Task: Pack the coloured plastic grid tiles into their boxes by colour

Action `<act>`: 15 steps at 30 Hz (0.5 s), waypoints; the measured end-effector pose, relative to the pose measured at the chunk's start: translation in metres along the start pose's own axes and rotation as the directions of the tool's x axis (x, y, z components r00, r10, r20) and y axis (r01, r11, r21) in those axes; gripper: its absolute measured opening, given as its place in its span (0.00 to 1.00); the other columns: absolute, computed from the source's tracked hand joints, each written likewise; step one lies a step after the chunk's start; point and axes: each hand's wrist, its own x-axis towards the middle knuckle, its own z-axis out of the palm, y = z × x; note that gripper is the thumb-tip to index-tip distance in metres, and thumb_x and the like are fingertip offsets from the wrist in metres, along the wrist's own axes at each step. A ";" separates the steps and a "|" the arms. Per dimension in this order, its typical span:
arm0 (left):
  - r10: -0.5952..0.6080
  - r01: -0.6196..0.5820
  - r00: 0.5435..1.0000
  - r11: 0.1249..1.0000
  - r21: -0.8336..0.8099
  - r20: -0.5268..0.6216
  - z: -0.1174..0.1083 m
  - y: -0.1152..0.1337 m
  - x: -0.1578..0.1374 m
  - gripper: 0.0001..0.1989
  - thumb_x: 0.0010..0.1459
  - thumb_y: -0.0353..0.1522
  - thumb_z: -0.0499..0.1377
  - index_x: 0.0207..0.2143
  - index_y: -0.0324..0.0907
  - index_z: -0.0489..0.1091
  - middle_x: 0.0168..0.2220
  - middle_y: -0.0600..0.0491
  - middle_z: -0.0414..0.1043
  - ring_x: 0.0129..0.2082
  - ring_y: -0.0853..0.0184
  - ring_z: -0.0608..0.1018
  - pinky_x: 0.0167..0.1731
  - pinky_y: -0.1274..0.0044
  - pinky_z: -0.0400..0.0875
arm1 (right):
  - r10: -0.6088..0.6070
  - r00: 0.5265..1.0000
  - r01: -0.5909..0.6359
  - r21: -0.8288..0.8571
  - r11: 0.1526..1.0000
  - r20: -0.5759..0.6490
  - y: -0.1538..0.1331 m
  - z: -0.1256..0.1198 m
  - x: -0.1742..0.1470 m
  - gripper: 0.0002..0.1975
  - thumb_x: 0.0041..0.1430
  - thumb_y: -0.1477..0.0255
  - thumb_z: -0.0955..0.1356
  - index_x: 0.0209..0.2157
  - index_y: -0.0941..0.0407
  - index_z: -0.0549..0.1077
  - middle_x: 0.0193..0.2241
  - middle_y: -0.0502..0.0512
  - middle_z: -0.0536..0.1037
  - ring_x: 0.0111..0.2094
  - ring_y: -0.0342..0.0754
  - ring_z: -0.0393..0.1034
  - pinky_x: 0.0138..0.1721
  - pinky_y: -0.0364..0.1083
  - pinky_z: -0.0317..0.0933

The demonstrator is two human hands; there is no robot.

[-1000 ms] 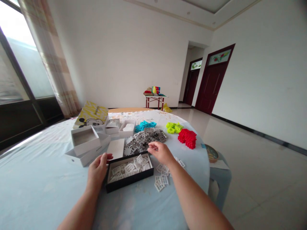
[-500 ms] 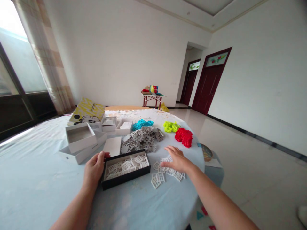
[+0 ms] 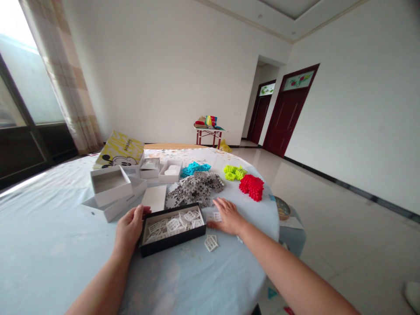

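Observation:
A black-sided open box [image 3: 173,244] lies at a slant before me, filled with several white lattice-like plastic pieces [image 3: 173,225]. My left hand [image 3: 130,227] grips its left end, thumb and fingers at the rim. Beside the right end, my right hand [image 3: 227,216] rests low on the table with fingers apart, cupped around some white lattice pieces [image 3: 214,217]; the palm hides others. One small group of white lattice pieces [image 3: 211,243] lies nearer me. Just behind the box spreads a heap of grey interlocking pieces [image 3: 195,188].
Past the heap are blue pieces [image 3: 196,169], lime-green pieces [image 3: 234,173] and red pieces [image 3: 251,187]. White boxes [image 3: 111,189] and a yellow cartoon box [image 3: 122,149] stand at left. A white lid [image 3: 154,198] lies behind my left hand. The table's edge curves along the right.
My right hand has moved left and down toward the box, sweeping the loose white pieces together; few remain where they were spread. My left hand stays on the box.

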 end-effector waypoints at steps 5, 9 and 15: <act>-0.004 0.004 1.000 1.000 -0.010 0.009 -0.001 0.001 0.000 0.19 0.47 0.46 0.52 0.25 0.41 0.73 0.25 0.51 0.77 0.28 0.61 0.78 0.28 0.76 0.71 | -0.011 0.984 0.017 0.034 0.999 -0.177 0.004 -0.004 0.012 0.43 0.51 0.47 0.60 0.58 0.66 0.56 0.57 0.69 0.58 0.59 0.56 0.49 0.58 0.53 0.44; -0.022 0.022 1.000 1.000 -0.020 0.013 0.001 0.002 -0.001 0.19 0.46 0.46 0.51 0.25 0.41 0.73 0.25 0.52 0.77 0.27 0.61 0.77 0.26 0.76 0.71 | 0.026 0.990 -0.025 0.015 1.000 -0.139 0.002 -0.013 -0.015 0.44 0.50 0.44 0.59 0.59 0.61 0.54 0.59 0.67 0.55 0.61 0.59 0.45 0.59 0.58 0.39; -0.039 0.039 0.999 0.999 -0.020 0.010 0.002 0.005 -0.003 0.18 0.46 0.45 0.51 0.24 0.42 0.73 0.24 0.52 0.77 0.26 0.61 0.77 0.26 0.75 0.71 | 0.163 0.977 -0.164 -0.005 0.986 0.137 -0.012 -0.008 -0.053 0.54 0.41 0.40 0.61 0.63 0.53 0.39 0.64 0.62 0.38 0.62 0.65 0.26 0.56 0.67 0.30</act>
